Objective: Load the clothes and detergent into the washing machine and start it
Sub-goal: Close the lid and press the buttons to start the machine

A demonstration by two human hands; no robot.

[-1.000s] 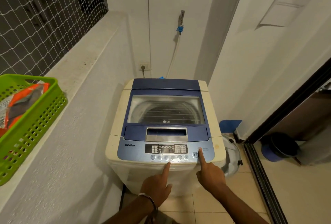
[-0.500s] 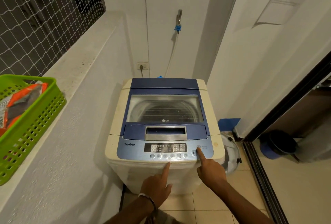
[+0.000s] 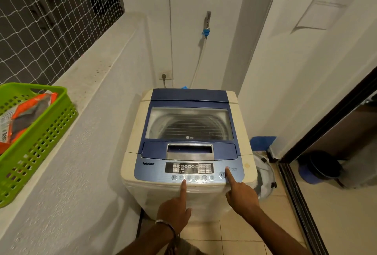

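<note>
The top-loading washing machine [image 3: 132,132] stands with its blue glass lid [image 3: 189,124] closed. The control panel [image 3: 151,171] runs along its front edge. My left hand [image 3: 175,212] points with the index finger out, its tip at the lower edge of the button row, below the second button from the left. My right hand [image 3: 240,195] also points, and its index fingertip touches the power button [image 3: 227,168], just above the start/pause button [image 3: 222,174]. Neither hand holds anything. An orange detergent packet [image 3: 26,109] lies in the green basket [image 3: 38,142].
The green basket sits on the ledge at the left, below a netted window. A tap with a hose [image 3: 207,26] and a wall socket [image 3: 164,75] are behind the machine. Right of it lie a round item [image 3: 265,175] on the floor, a dark bin [image 3: 320,166] and a sliding door track.
My left index finger has moved forward and slightly left, from below the panel up to the button row. My right index finger stays at the power button.
</note>
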